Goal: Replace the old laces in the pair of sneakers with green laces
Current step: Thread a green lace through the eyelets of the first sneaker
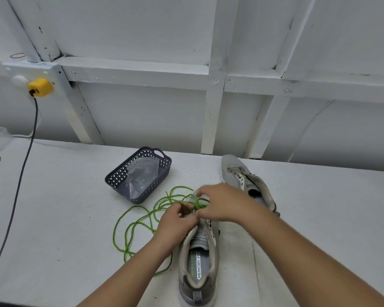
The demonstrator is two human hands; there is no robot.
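Left hand (178,220) pinches thin green cord lace (140,220), right hand (220,203) grips it at lowest eyelets of near grey mesh sneaker (198,258) on bench (64,218). Threading barely begun; far grey sneaker (242,176) laceless.

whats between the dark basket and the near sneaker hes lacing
In the head view, loose loops of the green lace lie on the white table between the dark perforated plastic basket and the near grey sneaker.
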